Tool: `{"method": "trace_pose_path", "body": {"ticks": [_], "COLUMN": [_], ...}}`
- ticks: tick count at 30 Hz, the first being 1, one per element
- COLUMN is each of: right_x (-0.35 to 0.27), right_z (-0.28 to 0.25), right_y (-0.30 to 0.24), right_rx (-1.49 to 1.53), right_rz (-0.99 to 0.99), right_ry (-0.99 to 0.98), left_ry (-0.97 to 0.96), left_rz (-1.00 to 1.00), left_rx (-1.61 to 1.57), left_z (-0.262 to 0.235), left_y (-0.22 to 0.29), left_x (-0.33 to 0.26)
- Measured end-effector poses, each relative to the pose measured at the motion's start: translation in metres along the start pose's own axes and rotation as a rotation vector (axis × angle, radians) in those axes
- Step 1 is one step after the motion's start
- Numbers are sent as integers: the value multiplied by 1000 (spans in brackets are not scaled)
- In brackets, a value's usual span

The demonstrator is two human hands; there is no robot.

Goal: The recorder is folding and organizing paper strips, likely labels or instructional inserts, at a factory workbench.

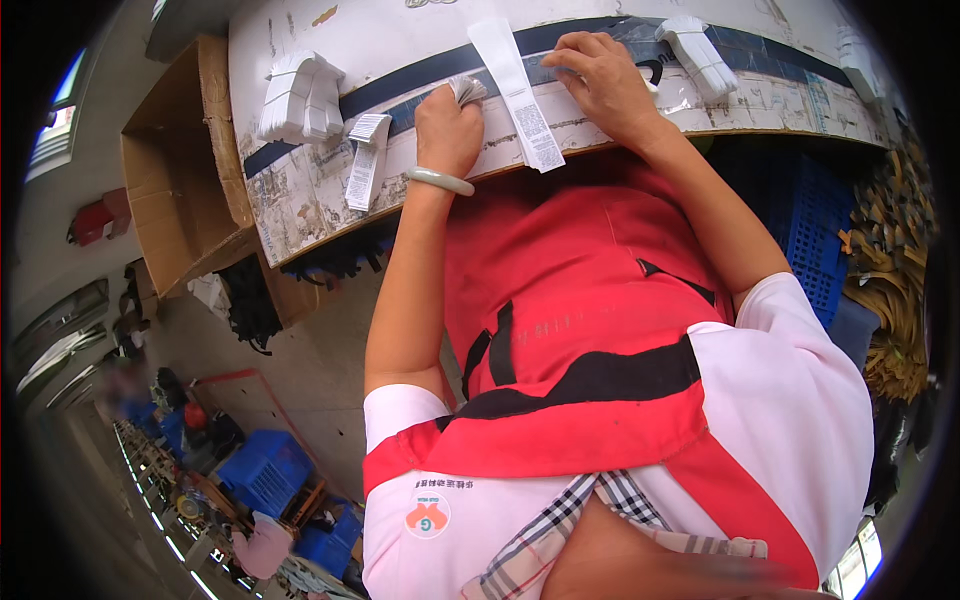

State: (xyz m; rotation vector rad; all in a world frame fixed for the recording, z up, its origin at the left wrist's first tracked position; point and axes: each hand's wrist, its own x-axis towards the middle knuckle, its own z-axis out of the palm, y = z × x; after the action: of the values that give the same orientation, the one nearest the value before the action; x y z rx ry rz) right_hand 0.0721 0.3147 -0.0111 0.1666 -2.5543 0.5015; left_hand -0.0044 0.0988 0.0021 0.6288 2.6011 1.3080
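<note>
My left hand (pixel 449 132), with a pale bangle at the wrist, is closed in a fist around a small bundle of folded labels (pixel 467 90) whose ends stick out at the top. Just right of it, a long strip of white printed labels (pixel 517 95) lies across the table and hangs past the front edge. On the strip's other side is my right hand (pixel 608 92), its fingers bent and apart, with nothing visible in them. A short stack of labels (pixel 366 165) lies left of my left hand.
Tied white label bundles (pixel 301 98) stand at the table's left, and another bundle (pixel 699 58) lies right. Beyond the left edge is an open cardboard box (pixel 190 165). A blue crate (pixel 815 240) and brown strips (pixel 900 290) sit at the right. The worn table's (pixel 300 215) front edge runs below my hands.
</note>
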Motion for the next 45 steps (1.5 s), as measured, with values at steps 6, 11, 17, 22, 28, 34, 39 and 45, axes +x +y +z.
{"method": "trace_pose_path", "body": {"ticks": [6, 11, 17, 22, 28, 34, 39, 45], "right_x": [25, 23, -12, -26, 6, -1, 1, 3], "right_z": [41, 32, -9, -12, -14, 18, -10, -35], "right_y": [10, 9, -7, -27, -17, -15, -40, -61], "right_rx": [-43, 53, 186, 290, 397, 238, 689, 857], "right_rz": [40, 65, 46, 56, 52, 39, 147, 320], "right_ry": [4, 38, -160, -211, -113, -13, -173, -287], "left_ry": [1, 28, -66, -79, -85, -132, 110, 23], "left_rz": [57, 16, -98, -28, -172, -338, 153, -52], "left_rx": [231, 54, 2, -36, -187, -402, -338, -595], "left_z": [15, 16, 6, 19, 17, 5, -3, -9], "left_y": [3, 6, 9, 17, 16, 15, 17, 13], "left_x": [41, 32, -28, -57, -61, -62, -53, -67]}}
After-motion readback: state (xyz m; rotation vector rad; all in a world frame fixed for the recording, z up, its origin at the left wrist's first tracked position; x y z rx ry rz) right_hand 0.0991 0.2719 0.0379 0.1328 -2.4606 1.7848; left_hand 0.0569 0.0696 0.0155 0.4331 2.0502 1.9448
